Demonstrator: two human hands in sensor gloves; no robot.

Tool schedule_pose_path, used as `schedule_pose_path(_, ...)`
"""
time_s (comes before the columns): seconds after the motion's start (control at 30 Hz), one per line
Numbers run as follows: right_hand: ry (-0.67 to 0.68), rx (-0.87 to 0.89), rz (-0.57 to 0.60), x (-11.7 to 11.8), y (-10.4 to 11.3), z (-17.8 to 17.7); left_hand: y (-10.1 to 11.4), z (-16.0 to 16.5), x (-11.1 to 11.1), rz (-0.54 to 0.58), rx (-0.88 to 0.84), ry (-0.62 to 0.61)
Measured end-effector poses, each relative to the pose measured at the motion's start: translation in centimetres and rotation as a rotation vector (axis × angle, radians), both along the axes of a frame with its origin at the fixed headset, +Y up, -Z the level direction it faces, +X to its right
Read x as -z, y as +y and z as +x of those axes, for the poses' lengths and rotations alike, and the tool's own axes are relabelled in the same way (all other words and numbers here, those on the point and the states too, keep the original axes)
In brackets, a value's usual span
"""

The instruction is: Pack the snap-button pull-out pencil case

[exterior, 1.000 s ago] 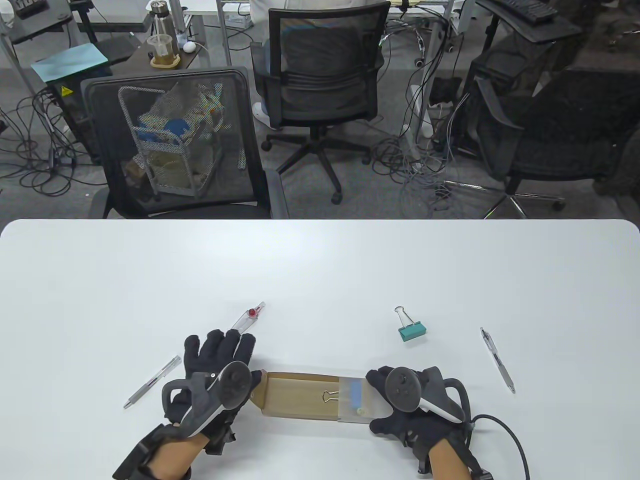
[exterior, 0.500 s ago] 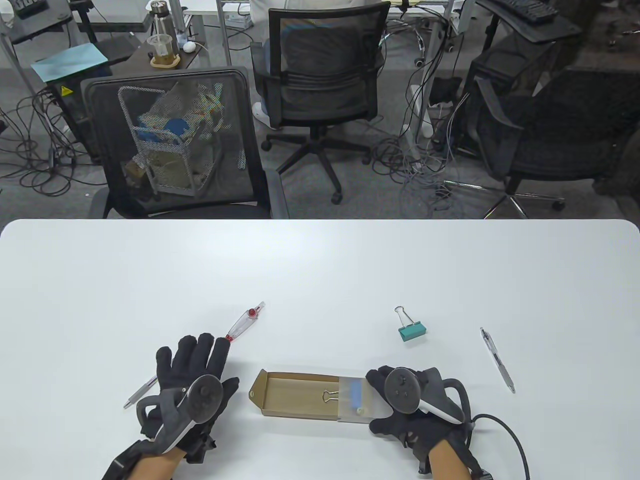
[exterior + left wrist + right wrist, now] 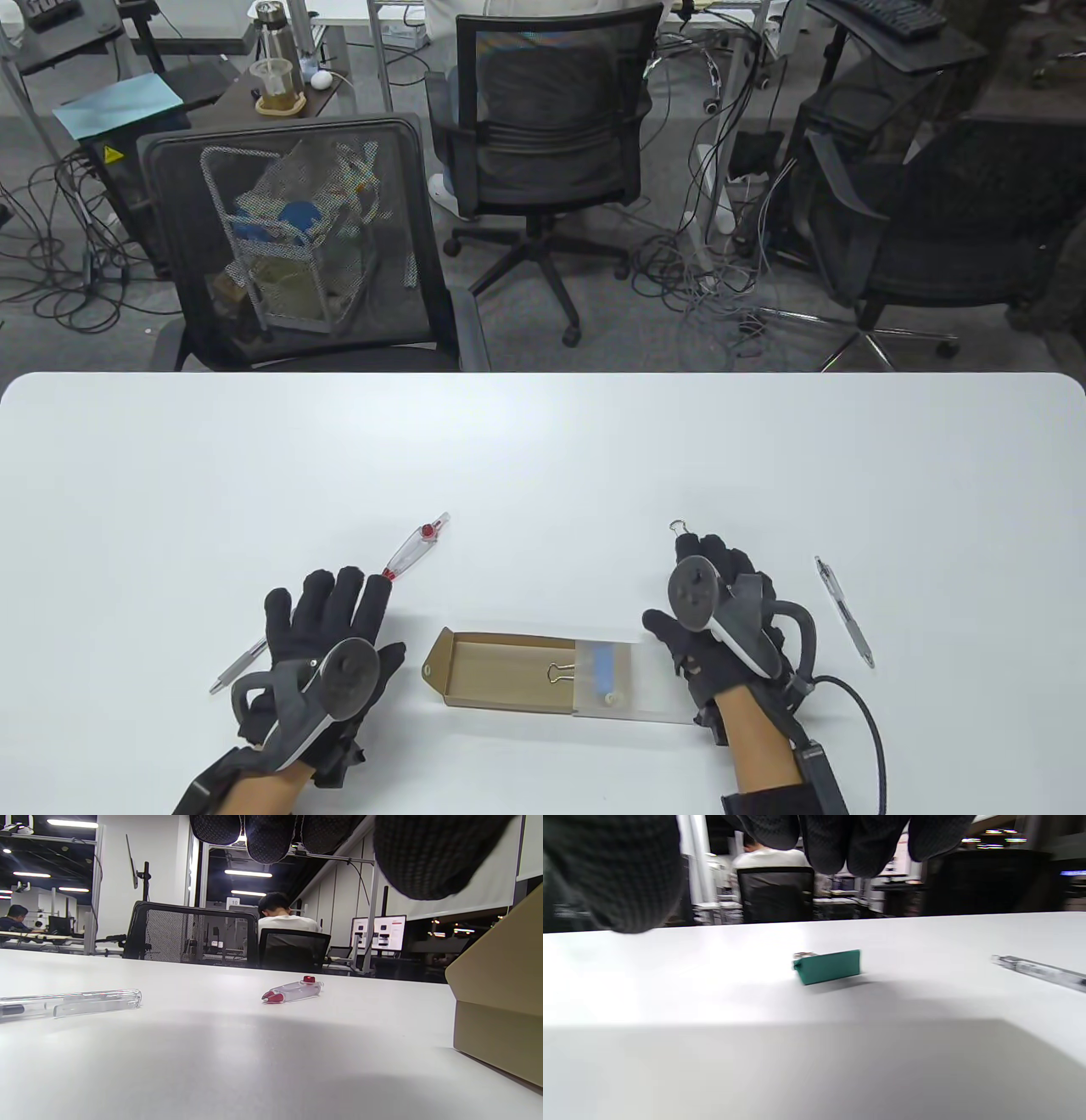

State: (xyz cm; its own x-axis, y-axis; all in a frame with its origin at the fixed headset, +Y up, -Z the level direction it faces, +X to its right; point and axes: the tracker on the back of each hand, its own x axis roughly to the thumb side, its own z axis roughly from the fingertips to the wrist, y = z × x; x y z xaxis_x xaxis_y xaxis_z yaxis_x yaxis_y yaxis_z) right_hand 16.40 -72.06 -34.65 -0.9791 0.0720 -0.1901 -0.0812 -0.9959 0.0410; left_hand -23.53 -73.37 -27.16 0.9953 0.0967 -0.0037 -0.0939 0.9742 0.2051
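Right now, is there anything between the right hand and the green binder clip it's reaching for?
Nothing visible. In the right wrist view the green binder clip lies on bare table just beyond the right hand, whose fingers hover above it without touching.

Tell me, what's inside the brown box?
Inside the box lies a small binder clip. Under its clear sleeve sits something blue and a small pale thing; what they are is unclear.

Black mesh office chairs (image 3: 543,127) and tangled floor cables (image 3: 721,289) beyond white table (image 3: 543,450)
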Motion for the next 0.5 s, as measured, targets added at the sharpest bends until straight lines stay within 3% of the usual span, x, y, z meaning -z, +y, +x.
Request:
schedule_pose_path(0.3,-0.32,-0.054,-0.17,5.3,-1.2,-0.2,-0.1,-0.1,0.0,-0.003,-0.001,-0.01)
schedule_pose_path(0.5,-0.381,-0.123,-0.217,6.9,-2.5,0.2,-0.1,-0.1,0.0,-0.001,-0.002,-0.011)
